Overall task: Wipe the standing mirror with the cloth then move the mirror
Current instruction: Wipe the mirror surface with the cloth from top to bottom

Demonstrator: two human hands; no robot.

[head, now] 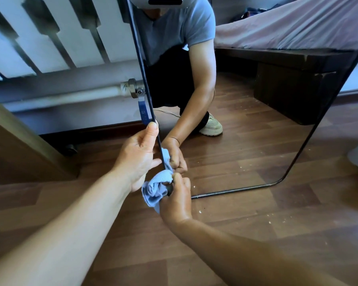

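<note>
At the mirror's (246, 124) lower corner, right hand (177, 200) clutches cloth (156, 187); left hand (137, 157) grips frame.

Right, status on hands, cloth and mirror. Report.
Left hand gripping mirror frame's left edge. Right hand pressing blue cloth on the lower-left corner. Mirror on wood floor; crumbs near its base.
</note>
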